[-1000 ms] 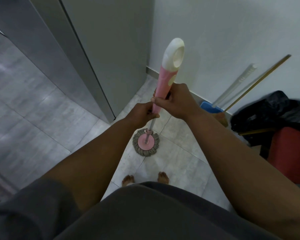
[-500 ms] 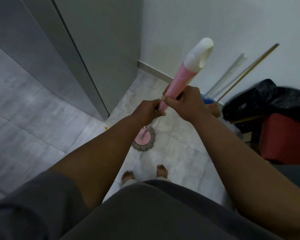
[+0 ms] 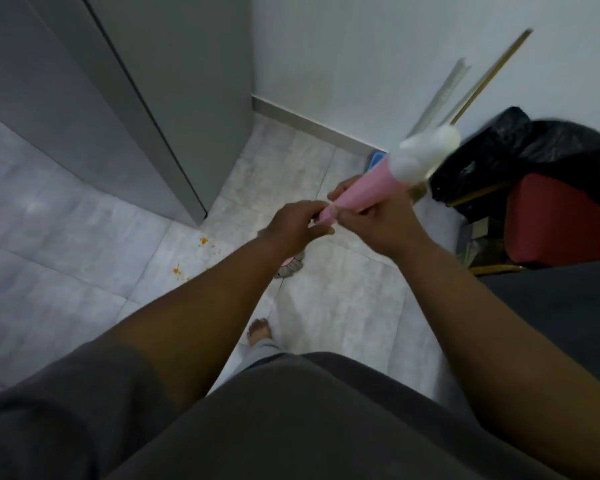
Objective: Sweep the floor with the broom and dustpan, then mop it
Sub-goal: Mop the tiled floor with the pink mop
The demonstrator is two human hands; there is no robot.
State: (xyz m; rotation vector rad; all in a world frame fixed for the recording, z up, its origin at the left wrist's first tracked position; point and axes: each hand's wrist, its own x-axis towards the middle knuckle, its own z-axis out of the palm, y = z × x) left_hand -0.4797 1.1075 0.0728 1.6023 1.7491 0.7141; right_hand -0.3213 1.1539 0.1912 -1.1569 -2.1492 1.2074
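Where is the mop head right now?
In the head view the mop head sits on the tiled floor near centre, mostly hidden under the left hand, right of the orange crumbs and ahead of the bare foot.

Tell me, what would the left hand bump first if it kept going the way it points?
Probably the right hand, which holds the pink mop handle just ahead of the left hand; depth is hard to judge.
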